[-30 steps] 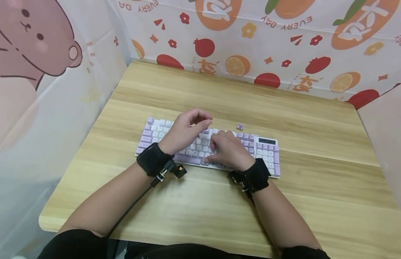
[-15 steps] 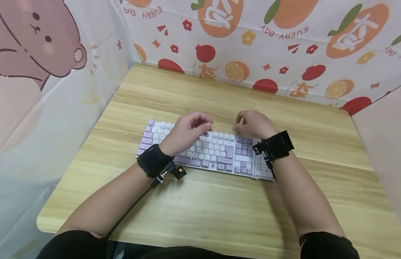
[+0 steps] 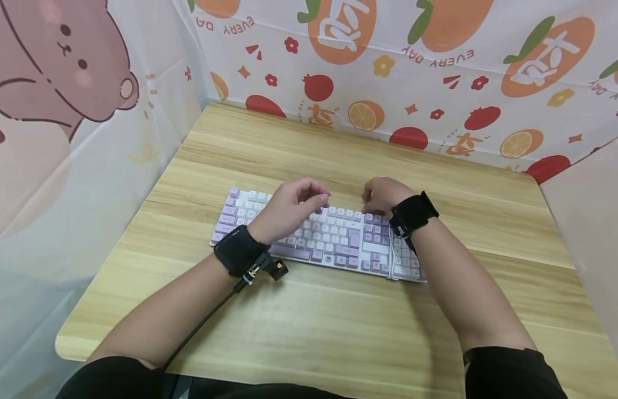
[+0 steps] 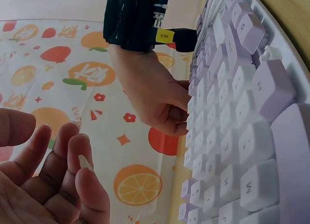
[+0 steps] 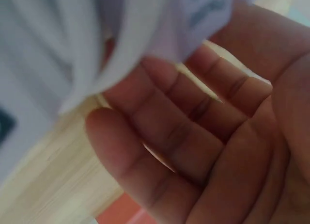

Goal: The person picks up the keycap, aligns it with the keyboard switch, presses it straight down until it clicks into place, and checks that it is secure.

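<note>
A white and lilac keyboard (image 3: pixel 334 233) lies across the middle of the table. My left hand (image 3: pixel 284 210) hovers over its left half; in the left wrist view its fingers (image 4: pixel 92 190) are loosely curled, with nothing between them and the thumb. My right hand (image 3: pixel 386 194) is at the keyboard's back edge, right of centre, fingers curled down. In the right wrist view, lilac keys (image 5: pixel 208 20) and the keyboard's white cord (image 5: pixel 80 49) partly cover its fingers (image 5: pixel 169 132). The right fingertips are hidden, so I cannot see whether they hold anything.
The wooden table (image 3: pixel 299 321) extends on all sides of the keyboard. A fruit-printed curtain (image 3: pixel 364 66) rises behind it, and a bear-printed one (image 3: pixel 65 111) hangs at the left. Black camera straps (image 3: pixel 239 252) sit on both wrists, a cable trailing from the left.
My right hand has moved from over the keyboard's middle to its back edge, then lowered. It now covers where a loose lilac keycap lay. The left hand has barely moved.
</note>
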### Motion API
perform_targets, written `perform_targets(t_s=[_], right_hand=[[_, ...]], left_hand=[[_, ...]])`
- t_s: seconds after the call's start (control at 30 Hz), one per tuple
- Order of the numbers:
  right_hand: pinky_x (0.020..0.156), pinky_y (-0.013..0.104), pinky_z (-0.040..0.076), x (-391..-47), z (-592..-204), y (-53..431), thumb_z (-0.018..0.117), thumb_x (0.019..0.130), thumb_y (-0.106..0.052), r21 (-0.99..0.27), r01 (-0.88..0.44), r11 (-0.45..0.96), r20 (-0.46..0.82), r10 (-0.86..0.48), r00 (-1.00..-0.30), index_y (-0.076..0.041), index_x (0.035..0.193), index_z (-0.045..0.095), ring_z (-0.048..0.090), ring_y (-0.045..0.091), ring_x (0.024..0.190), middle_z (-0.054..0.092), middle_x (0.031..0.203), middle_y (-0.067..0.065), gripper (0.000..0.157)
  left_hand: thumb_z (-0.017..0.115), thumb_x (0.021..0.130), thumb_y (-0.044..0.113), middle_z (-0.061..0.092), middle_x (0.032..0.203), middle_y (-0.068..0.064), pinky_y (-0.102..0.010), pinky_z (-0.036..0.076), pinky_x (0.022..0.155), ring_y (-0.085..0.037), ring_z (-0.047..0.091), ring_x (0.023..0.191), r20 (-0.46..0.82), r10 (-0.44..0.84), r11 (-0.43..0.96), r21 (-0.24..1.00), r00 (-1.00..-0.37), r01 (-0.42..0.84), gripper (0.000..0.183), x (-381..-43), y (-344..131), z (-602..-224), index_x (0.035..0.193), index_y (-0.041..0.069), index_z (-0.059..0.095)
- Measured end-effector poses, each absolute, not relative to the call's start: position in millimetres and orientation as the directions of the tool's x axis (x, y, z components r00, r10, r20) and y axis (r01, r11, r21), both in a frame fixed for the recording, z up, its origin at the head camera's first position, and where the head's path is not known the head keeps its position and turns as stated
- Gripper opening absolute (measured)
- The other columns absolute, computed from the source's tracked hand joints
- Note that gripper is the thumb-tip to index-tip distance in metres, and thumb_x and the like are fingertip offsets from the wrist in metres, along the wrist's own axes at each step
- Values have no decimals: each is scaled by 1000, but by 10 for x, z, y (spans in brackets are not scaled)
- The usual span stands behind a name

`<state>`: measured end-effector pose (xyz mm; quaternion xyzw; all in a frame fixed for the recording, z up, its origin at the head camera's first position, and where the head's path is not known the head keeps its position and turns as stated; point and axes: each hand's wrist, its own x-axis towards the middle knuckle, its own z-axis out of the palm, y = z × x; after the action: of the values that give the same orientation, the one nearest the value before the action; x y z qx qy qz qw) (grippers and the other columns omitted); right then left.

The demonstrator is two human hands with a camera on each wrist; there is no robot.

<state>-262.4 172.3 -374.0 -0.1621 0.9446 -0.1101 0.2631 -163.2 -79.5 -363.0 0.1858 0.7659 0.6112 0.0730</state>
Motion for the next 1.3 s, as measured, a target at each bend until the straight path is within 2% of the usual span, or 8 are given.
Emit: perform_targets(t_s=[0.17,0.4,0.57,0.73,0.87,1.0,1.17,1.3], right_hand=[[71,34,47,-2659,-3730,1739,72,87,-22,-315,-310,897,-441,-428,-789,-10,91,70,59,21,75,65,86,6,13],[77,37,49,-2635,-3590,1750,63,94,-26,-561,-294,774,-311,-526,-791,-11,107,67,60,28,87,65,93,9,20],[83,41,55,-2499,-3503,1709,64,96,-28,-795,-196,574,-234,-588,-774,-5,114,66,66,34,94,69,103,18,30],[85,39,57,-2315,-3512,1651,64,96,-20,-951,-77,299,-132,-620,-774,-2,115,67,69,32,88,70,104,18,27],[83,39,57,-2153,-3546,1602,64,95,-12,-993,-10,114,-62,-612,-789,0,114,66,70,24,81,71,97,16,23],[81,37,57,-2014,-3606,1557,62,94,-4,-1000,2,-3,0,-585,-811,-2,113,65,69,21,78,71,98,12,19],[82,38,57,-1904,-3651,1515,60,94,2,-997,-17,-73,56,-574,-817,-7,120,61,70,24,76,73,98,8,28],[83,39,57,-1873,-3648,1498,62,94,-1,-996,-75,-53,92,-561,-823,-1,126,63,71,23,80,73,102,6,32]], left_hand=[[57,100,19,67,100,-7,-39,50,79,-30,63,93,121,370,177,964,-921,198,17,-1615,-803,-3629,111,8,64],[57,100,19,67,100,-6,-37,50,78,-27,63,92,119,371,189,961,-921,200,17,-1606,-815,-3602,111,9,64],[56,100,19,68,101,-7,-36,50,79,-30,63,94,115,370,187,963,-922,195,18,-1604,-811,-3608,112,8,64],[57,100,19,68,102,-6,-38,51,79,-32,63,97,115,373,188,962,-921,196,16,-1602,-794,-3617,111,10,64],[60,98,22,67,101,-7,-37,50,76,-24,63,93,123,372,205,956,-920,211,17,-1603,-775,-3630,111,11,64],[64,96,21,66,98,-8,-34,49,72,-20,61,89,139,374,216,949,-917,231,19,-1595,-752,-3640,112,11,64],[66,94,17,65,96,-4,-33,50,72,-17,61,88,151,378,219,944,-913,247,19,-1582,-723,-3655,111,10,63],[69,92,16,66,99,-3,-34,52,74,-16,61,89,178,376,219,937,-909,273,20,-1573,-710,-3649,111,11,63]])
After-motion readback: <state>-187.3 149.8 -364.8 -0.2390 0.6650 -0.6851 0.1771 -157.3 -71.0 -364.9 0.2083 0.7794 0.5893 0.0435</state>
